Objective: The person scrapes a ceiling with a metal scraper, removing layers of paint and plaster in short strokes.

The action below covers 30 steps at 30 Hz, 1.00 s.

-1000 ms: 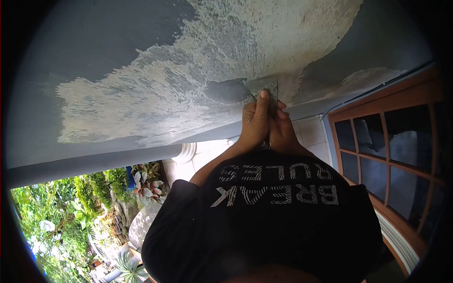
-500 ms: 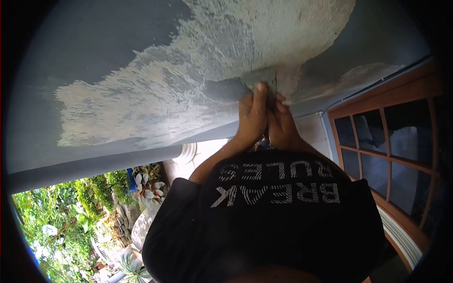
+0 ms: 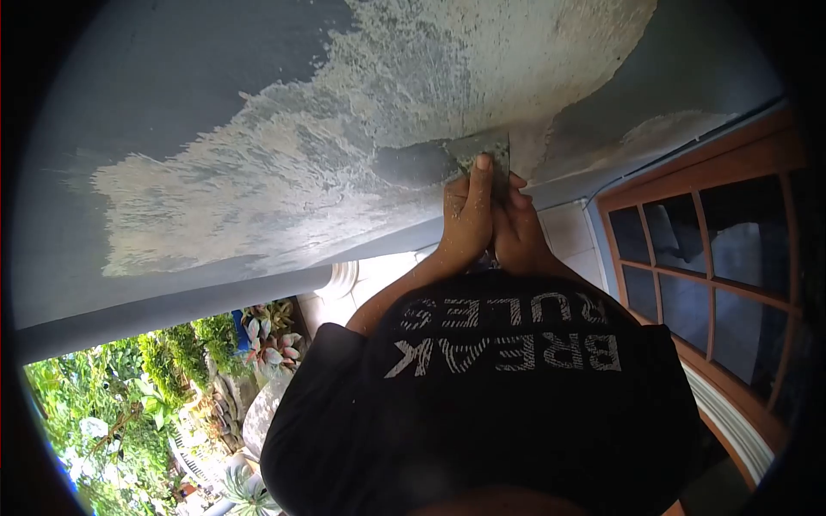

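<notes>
A scraper (image 3: pixel 494 144) with a flat, broad blade, dusted with flakes, is against the peeling wall (image 3: pixel 284 163). My left hand (image 3: pixel 465 211) is closed around the scraper, its thumb laid up along the blade. Close beside it, my right hand (image 3: pixel 519 232) is also closed on the scraper, its fingertips showing at the blade's right edge. The handle is hidden between both hands. Around the blade, grey paint has come off in a wide, pale, rough patch, and a darker grey island of paint (image 3: pixel 413 163) lies just left of it.
A wooden-framed window (image 3: pixel 705 275) with dark panes stands at the right. Along the wall's lower edge runs a grey ledge (image 3: pixel 172 297), ending near a white column base (image 3: pixel 342 277). Garden plants (image 3: pixel 172 370) fill the lower left.
Both hands and the scraper have shifted slightly right and down in the view. The blade shows more of its face now. Both hands keep their hold.
</notes>
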Tool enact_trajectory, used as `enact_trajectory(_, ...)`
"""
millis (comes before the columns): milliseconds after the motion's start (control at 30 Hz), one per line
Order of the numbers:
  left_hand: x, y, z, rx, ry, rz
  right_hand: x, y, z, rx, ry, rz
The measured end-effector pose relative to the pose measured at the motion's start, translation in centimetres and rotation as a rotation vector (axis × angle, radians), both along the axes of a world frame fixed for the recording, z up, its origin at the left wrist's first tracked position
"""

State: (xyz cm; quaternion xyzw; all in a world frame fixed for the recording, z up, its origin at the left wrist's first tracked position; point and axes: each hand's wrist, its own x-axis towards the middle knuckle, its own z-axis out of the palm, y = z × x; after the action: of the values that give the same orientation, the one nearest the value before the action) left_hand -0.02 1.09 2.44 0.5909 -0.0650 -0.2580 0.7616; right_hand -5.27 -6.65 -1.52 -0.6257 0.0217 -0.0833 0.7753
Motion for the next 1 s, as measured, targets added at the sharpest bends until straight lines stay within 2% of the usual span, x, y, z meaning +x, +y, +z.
enact_trajectory(33, 0.2, -0.1, 0.2, 0.002, -0.015, -0.006, 0.0, -0.4, 0.1, 0.036, 0.084, 0.067)
enact_trajectory(133, 0.1, -0.1, -0.2, -0.019, 0.016, -0.014, 0.2, 0.5, 0.4, -0.053, -0.075, -0.096)
enact_trajectory(233, 0.2, -0.3, 1.1, -0.007, -0.020, 0.005, 0.3, -0.2, 2.0, -0.114, -0.111, -0.046)
enact_trajectory(333, 0.2, 0.0, 1.5, 0.013, -0.012, -0.023, -0.2, -0.6, 2.1, -0.056, 0.085, 0.062)
enact_trajectory(433, 0.3, -0.2, 0.1, 0.020, -0.008, -0.029, 0.2, 0.4, 0.7, -0.052, -0.059, -0.095)
enact_trajectory(533, 0.2, -0.1, 0.3, 0.009, -0.035, -0.010, 0.1, 0.1, 1.1, -0.092, -0.118, -0.092)
enact_trajectory(633, 0.2, 0.0, -0.4, -0.023, -0.009, -0.037, -0.4, 0.0, 1.6, -0.034, -0.022, -0.057)
enact_trajectory(733, 0.0, -0.1, -0.1, -0.070, 0.056, -0.023, 0.2, 0.4, 0.6, -0.162, -0.125, -0.135)
enact_trajectory(833, 0.3, 0.0, -0.1, -0.062, 0.002, -0.051, -0.2, -0.2, 2.3, -0.134, -0.051, -0.069)
enact_trajectory(1000, 0.5, 0.0, -0.8, -0.090, 0.028, -0.063, 0.0, 0.1, 0.9, -0.196, -0.100, -0.141)
